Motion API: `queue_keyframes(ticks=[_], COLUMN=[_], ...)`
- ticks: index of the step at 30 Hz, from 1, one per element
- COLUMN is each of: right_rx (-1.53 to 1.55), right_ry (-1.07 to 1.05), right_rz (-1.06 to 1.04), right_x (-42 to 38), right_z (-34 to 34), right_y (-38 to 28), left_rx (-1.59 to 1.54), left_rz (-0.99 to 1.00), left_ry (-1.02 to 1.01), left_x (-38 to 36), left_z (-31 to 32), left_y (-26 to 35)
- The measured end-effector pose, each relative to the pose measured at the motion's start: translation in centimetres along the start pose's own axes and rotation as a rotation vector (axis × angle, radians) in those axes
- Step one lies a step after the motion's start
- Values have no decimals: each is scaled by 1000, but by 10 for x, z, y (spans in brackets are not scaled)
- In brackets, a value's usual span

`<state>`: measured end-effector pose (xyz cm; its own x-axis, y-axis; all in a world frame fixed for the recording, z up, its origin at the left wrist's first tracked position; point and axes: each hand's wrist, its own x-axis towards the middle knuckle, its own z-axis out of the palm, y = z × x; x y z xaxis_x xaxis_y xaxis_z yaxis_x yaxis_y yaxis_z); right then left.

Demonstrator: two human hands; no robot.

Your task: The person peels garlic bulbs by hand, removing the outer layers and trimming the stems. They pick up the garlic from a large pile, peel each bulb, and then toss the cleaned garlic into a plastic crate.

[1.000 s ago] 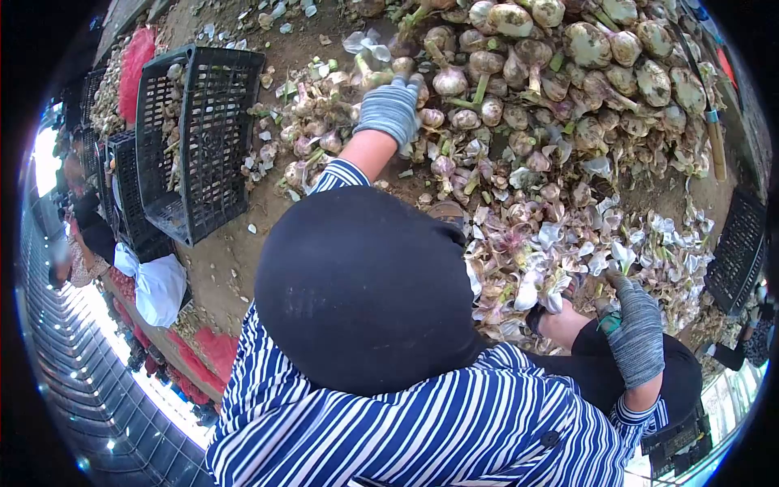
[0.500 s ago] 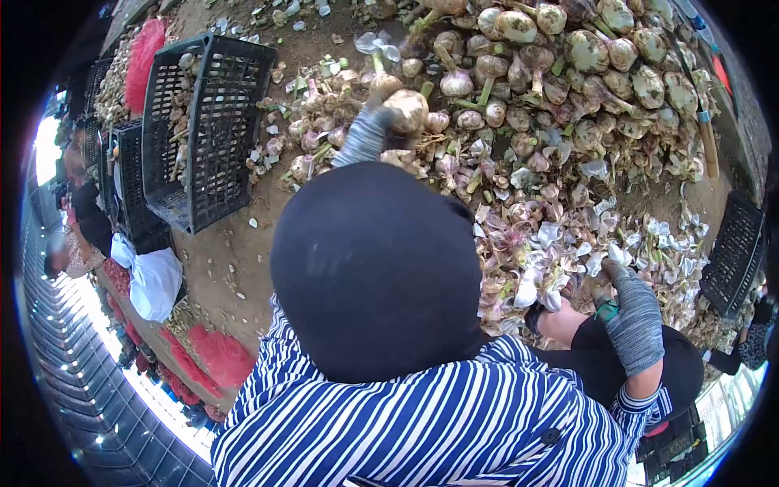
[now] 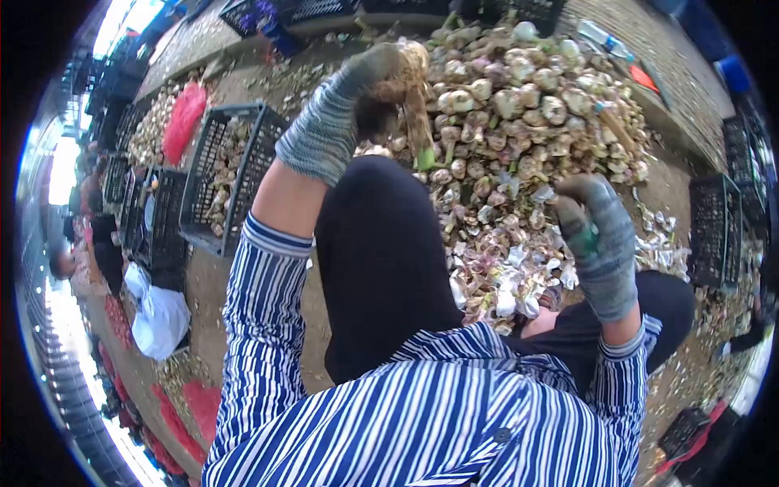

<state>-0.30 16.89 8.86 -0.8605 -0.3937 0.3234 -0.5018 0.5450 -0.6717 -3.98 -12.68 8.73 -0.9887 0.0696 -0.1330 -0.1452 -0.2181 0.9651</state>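
My left hand (image 3: 365, 77), in a grey knit glove, is raised at the upper middle of the view. It grips a garlic bulb (image 3: 415, 61) whose thick stem hangs down to a green cut end. My right hand (image 3: 599, 239), gloved the same way, is above my right knee with its fingers curled. A small green piece shows at its palm; what it belongs to is hidden. Beyond both hands lies a big heap of garlic bulbs (image 3: 511, 101). Loose white and purplish garlic skins (image 3: 511, 280) cover the ground between my legs.
On the left stands a black plastic crate (image 3: 268, 154) holding garlic, with a white sack (image 3: 160, 321) nearer me. A red mesh bag (image 3: 185, 122) lies behind. Another black crate (image 3: 714, 227) stands right. A clear bottle (image 3: 604, 39) lies beyond the heap. Another person (image 3: 89, 252) is at far left.
My view has tilted up and shows more of the heap. The left hand has lifted a garlic bulb with its stem from the pile. My right hand has risen from the skins.
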Motion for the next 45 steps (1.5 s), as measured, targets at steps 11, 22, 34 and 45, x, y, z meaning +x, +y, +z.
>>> queue_keyframes(ticks=[11,22,34,45], right_rx=[-183,-185,728,1078], right_ry=[90,-228,-308,-350], right_rz=[-111,-71,516,474], right_x=[-43,-74,-75,-90], right_z=[-10,-14,-3,-6], right_y=[20,52,46,60], left_rx=[-36,-141,-194,-90], left_rz=[-106,-373,-132,-26], left_ry=[-130,-179,-269,-632], left_x=[-36,-36,-32,-44], left_z=[145,152,140,127], left_y=[-68,-115,-126,-97])
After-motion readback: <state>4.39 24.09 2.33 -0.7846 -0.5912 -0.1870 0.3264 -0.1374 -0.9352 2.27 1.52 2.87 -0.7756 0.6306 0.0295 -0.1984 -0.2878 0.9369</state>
